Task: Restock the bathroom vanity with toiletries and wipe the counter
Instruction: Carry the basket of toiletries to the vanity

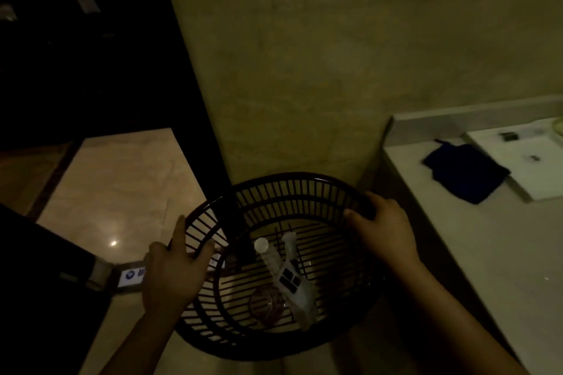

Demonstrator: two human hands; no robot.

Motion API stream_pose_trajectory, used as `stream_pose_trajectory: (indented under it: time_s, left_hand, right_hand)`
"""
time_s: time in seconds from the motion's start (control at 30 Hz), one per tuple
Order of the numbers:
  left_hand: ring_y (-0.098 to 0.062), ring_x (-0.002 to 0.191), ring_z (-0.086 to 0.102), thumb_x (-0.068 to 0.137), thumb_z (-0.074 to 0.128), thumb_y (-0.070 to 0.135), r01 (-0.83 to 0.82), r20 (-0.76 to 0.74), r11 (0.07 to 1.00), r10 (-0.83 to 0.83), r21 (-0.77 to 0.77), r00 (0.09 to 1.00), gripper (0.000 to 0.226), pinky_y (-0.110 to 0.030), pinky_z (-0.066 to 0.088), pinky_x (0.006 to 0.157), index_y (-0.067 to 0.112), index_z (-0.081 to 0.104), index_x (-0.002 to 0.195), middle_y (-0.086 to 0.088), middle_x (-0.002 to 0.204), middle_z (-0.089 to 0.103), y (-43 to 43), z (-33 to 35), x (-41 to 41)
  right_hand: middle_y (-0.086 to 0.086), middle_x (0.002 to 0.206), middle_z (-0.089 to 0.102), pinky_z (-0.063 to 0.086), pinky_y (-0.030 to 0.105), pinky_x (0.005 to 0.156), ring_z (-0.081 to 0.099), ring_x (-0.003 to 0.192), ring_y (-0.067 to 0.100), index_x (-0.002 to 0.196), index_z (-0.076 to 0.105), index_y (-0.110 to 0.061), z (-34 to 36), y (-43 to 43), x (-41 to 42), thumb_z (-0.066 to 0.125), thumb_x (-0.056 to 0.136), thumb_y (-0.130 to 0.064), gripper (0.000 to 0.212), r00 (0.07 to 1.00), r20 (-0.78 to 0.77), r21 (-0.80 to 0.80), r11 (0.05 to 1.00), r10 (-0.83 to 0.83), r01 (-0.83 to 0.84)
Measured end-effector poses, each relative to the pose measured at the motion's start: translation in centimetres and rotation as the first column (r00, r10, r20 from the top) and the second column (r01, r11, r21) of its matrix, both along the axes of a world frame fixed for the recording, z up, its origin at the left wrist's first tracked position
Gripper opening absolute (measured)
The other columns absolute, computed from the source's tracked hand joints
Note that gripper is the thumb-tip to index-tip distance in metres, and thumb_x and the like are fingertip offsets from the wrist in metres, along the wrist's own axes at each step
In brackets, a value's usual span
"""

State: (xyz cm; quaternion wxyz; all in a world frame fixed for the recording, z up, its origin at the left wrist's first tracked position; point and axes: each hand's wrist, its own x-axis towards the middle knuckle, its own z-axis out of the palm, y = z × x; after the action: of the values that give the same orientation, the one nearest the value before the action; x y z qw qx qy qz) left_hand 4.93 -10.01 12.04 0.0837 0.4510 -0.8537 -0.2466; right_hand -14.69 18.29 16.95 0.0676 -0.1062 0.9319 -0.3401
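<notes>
Both hands hold the dark slatted basket by its rim, near and low: the left hand closes on the left edge, the right hand on the far right edge. Inside lie a small white-capped bottle and a packaged sachet. It seems restocking is hardly begun: farther right, the surface carries only a dark blue cloth and a white tray, nothing set out or wiped yet.

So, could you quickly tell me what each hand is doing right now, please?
Left hand: closed on the left rim of the dark slatted basket.
Right hand: closed on the basket's right rim.
</notes>
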Motion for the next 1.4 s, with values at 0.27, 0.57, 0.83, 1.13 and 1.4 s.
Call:
stream_pose_trajectory:
  time_s: [0.27,0.57,0.83,1.13,1.4]
  left_hand:
    - [-0.039,0.114,0.047,0.077,0.03,0.086,0.094,-0.046,0.979,-0.104,-0.183,0.994,0.08,-0.04,0.039,0.078,0.053,0.013,0.148,-0.02,0.122,0.045,0.6,10.8,-2.1]
    - [-0.038,0.125,0.045,0.069,0.021,0.094,0.209,-0.045,0.955,-0.223,-0.209,0.974,0.092,-0.041,0.044,0.086,0.05,0.014,0.149,-0.023,0.143,0.038,3.5,18.4,-7.7]
    - [-0.044,0.118,0.048,0.078,0.026,0.086,0.269,-0.072,0.903,-0.309,-0.336,0.948,0.078,-0.045,0.045,0.088,0.047,0.024,0.146,-0.024,0.135,0.043,9.2,23.0,-13.7]
    - [-0.042,0.132,0.037,0.077,0.025,0.083,0.378,-0.03,0.884,-0.401,-0.274,0.916,0.088,-0.051,0.039,0.104,0.038,0.02,0.152,-0.025,0.147,0.035,15.3,23.7,-21.8]
    - [-0.044,0.132,0.036,0.085,0.034,0.074,0.46,-0.033,0.843,-0.487,-0.28,0.873,0.075,-0.051,0.038,0.101,0.039,0.023,0.151,-0.026,0.147,0.033,18.2,22.6,-29.9]
  right_hand:
    - [-0.026,0.072,0.059,0.046,0.021,0.052,0.059,0.066,-0.005,0.114,0.069,-0.03,9.8,3.8,-1.2,0.064,0.085,-0.047,0.034,0.979,-0.196,-0.166,0.986,-0.048,0.016]
    - [-0.003,0.092,0.073,0.06,0.044,0.072,0.07,0.077,0.018,0.117,0.068,-0.024,17.8,8.8,-4.1,0.063,0.085,-0.052,0.043,0.971,-0.227,-0.114,0.992,-0.077,0.052]
    - [-0.001,0.091,0.069,0.054,0.035,0.067,0.063,0.073,0.011,0.12,0.066,-0.019,22.5,15.1,-7.6,0.063,0.086,-0.055,0.049,0.918,-0.36,-0.11,0.985,-0.165,0.134]
    - [0.0,0.085,0.069,0.058,0.043,0.073,0.064,0.073,0.015,0.117,0.067,-0.016,23.4,22.0,-11.5,0.063,0.088,-0.05,0.044,0.903,-0.351,-0.034,0.967,-0.248,0.252]
    - [0.001,0.07,0.067,0.057,0.036,0.061,0.063,0.063,0.016,0.098,0.071,-0.018,21.8,25.4,-16.6,0.064,0.088,-0.047,0.032,0.877,-0.347,0.06,0.925,-0.332,0.374]
